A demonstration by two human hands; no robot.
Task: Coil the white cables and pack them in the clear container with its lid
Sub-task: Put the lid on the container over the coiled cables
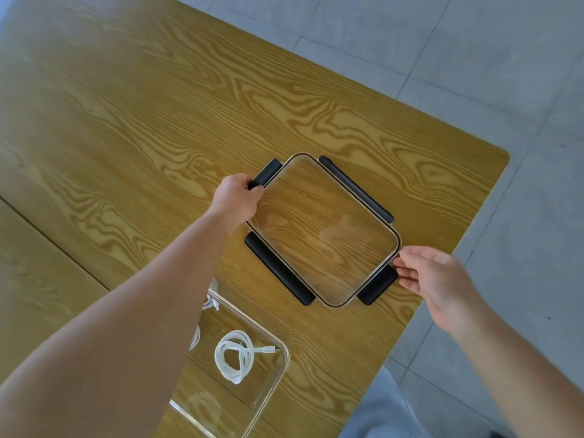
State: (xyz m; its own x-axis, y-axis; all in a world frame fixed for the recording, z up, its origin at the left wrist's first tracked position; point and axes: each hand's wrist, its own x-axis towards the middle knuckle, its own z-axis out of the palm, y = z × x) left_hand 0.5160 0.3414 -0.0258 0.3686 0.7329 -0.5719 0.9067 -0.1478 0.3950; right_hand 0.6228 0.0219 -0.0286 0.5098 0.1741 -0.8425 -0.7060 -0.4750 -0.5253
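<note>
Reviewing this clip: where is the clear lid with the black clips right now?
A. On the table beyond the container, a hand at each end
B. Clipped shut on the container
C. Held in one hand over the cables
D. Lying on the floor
A: the lid is over the table beyond the open container, with the left hand and right hand at opposite end clips.

Clear lid [322,229], four black latches, flat above wooden table, off container. Clear container [278,368] nearer, open, coiled white cable [235,358] inside; more white cables [210,300] partly hidden.
</note>
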